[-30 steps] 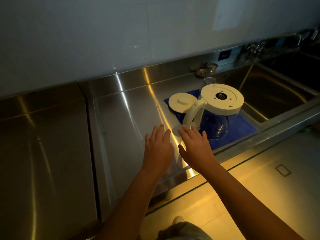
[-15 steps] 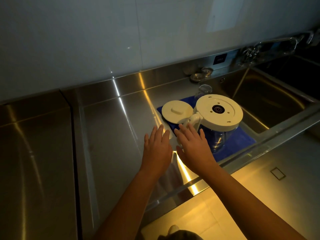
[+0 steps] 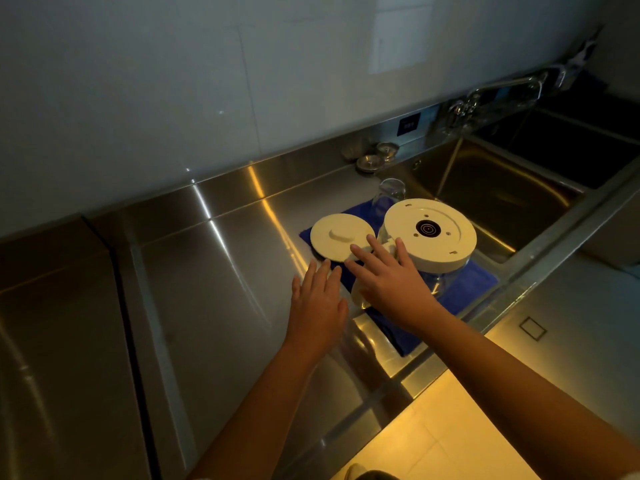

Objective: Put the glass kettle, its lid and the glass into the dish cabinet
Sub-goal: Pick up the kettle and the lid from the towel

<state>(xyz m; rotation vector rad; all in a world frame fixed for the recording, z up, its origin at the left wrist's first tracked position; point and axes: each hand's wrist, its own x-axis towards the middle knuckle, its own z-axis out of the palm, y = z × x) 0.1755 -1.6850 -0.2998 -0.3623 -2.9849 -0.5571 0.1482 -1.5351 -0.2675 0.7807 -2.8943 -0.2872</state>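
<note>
Quickly: I saw the kettle (image 3: 430,233) upside down on a blue cloth (image 3: 467,289), round cream plastic base up, clear body below, long axis vertical, handle (image 3: 387,244) toward me. The lid (image 3: 341,237), a flat cream disc, lay just left of it. The glass (image 3: 391,192) stood behind. Brushed steel counter (image 3: 207,271), sink (image 3: 485,188) to the right. My right hand (image 3: 391,282) was spread over the handle, gripping nothing; my left hand (image 3: 318,303) was flat with straight fingers, beside it.
</note>
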